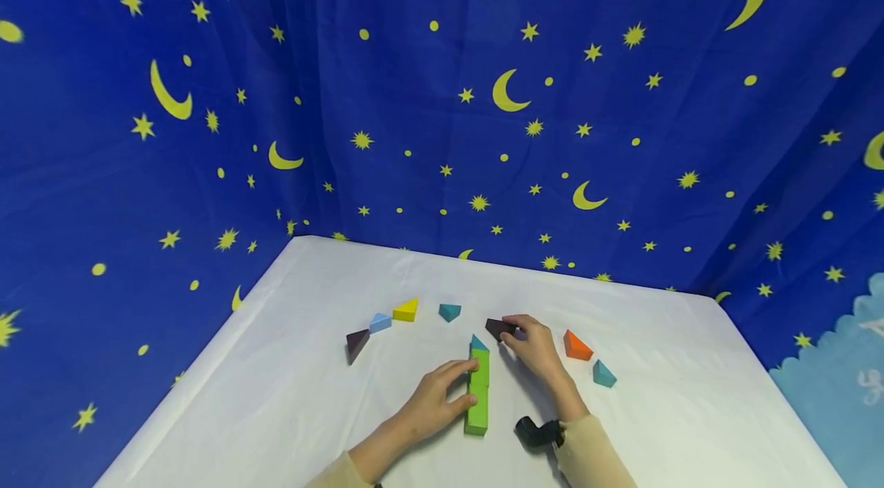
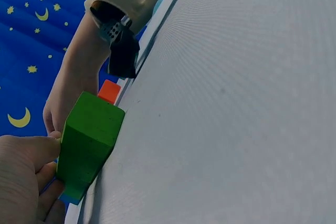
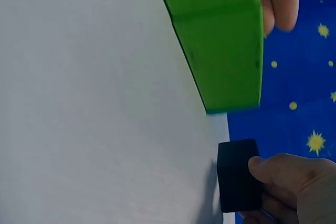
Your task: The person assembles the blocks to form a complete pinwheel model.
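Note:
Two green blocks lie end to end on the white table, with a blue triangular block at their far end. My left hand rests its thumb and fingertips along their left side, not wrapped round them. In the left wrist view, the thumb and fingers of that hand touch one side of the green row. Just to the right of the row's far end, my right hand pinches a dark triangular block. The right wrist view shows the thumb pressed on this dark block.
To the left lie another dark triangle, a light blue block and a yellow block. A teal block is farther back. On the right are an orange-red block and another teal block. A starry blue curtain borders the table.

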A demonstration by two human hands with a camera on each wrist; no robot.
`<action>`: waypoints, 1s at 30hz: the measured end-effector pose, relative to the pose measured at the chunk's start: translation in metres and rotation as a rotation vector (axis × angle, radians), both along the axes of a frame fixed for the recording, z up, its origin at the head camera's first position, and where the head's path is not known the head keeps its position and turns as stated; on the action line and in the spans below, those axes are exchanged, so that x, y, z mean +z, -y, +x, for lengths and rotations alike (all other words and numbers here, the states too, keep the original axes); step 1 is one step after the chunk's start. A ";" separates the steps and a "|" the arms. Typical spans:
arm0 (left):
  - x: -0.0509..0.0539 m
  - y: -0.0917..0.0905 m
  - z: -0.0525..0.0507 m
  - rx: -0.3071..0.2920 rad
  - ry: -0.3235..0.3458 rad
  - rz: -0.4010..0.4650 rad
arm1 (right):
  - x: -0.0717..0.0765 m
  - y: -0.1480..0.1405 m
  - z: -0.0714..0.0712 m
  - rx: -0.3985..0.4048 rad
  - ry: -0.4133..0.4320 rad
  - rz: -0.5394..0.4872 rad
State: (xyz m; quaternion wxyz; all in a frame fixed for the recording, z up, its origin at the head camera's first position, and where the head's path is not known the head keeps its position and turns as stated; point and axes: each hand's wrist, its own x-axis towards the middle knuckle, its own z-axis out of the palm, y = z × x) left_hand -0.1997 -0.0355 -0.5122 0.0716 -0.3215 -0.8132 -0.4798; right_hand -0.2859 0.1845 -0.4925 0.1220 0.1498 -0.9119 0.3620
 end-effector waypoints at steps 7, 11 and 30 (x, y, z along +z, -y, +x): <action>0.004 0.001 -0.002 0.001 0.068 0.000 | 0.004 0.009 0.010 0.038 0.026 0.002; 0.003 0.001 -0.001 -0.004 0.073 0.000 | 0.002 0.012 0.014 0.039 0.050 -0.055; 0.002 0.000 -0.001 -0.013 0.051 -0.006 | 0.001 0.018 0.019 0.072 0.056 -0.105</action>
